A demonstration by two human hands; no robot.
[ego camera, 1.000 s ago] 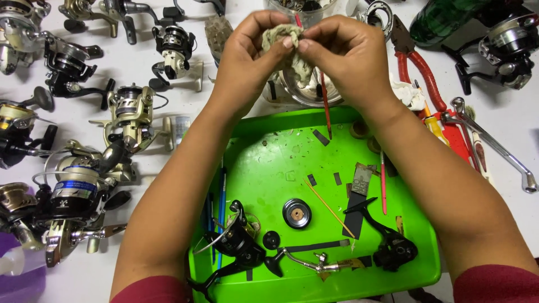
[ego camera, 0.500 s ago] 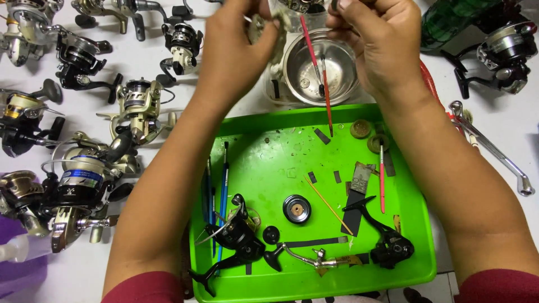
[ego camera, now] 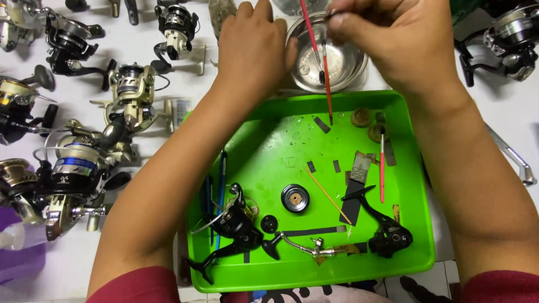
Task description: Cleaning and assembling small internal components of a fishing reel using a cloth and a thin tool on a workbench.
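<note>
My right hand (ego camera: 398, 45) is raised over a steel bowl (ego camera: 348, 76) at the far edge of a green tray (ego camera: 418, 168), its fingertips pinched on a thin red stick (ego camera: 328, 95) that hangs down across the bowl to the tray. A second red stick (ego camera: 310, 31) slants over the bowl beside it. On the bowl's left side is my left hand (ego camera: 255, 50), thumb against the rim; its fingers run out of the picture. In the tray lie a black reel body (ego camera: 238, 224), a round spool (ego camera: 295, 198), a black reel frame (ego camera: 388, 235) and a crank handle (ego camera: 306, 246).
Several fishing reels (ego camera: 132, 90) crowd the white table to the left, one with a blue band (ego camera: 73, 168). Another reel (ego camera: 511, 33) sits at the far right, with a metal arm (ego camera: 514, 157) below it. Blue pens (ego camera: 222, 185) lie in the tray; a purple thing (ego camera: 17, 252) sits at the lower left.
Both hands held a crumpled whitish thing above the bowl; that thing is gone from view. The hands have parted, the right one keeping the red stick, and the view has shifted closer.
</note>
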